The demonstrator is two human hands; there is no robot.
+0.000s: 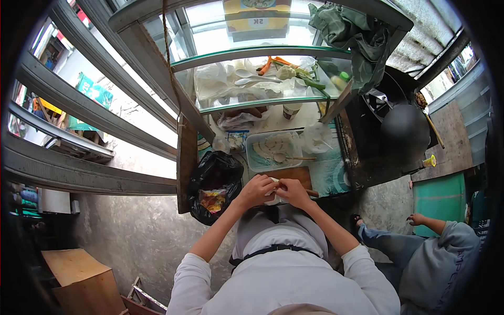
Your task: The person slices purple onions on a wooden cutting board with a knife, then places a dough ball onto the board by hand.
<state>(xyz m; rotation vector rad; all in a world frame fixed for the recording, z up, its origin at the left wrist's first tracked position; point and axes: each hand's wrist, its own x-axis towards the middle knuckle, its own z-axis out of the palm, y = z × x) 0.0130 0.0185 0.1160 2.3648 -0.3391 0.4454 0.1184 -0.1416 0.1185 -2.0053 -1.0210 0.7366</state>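
Head view: soft white wrapper (274, 190) between fingers (262, 185).

white long-sleeve top with the sleeves pushed up to about the elbows, forearms bare. grey apron-ish cloth over the front, with a dark strap across the waist.

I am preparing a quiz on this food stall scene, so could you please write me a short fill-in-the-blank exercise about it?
1. Both hands, the left hand and the right hand, hold a small ____ item above the wooden board.
2. The bag hanging left of the board is ____ in colour.
3. A second person sits to the wearer's ____.

Missing words: white; black; right
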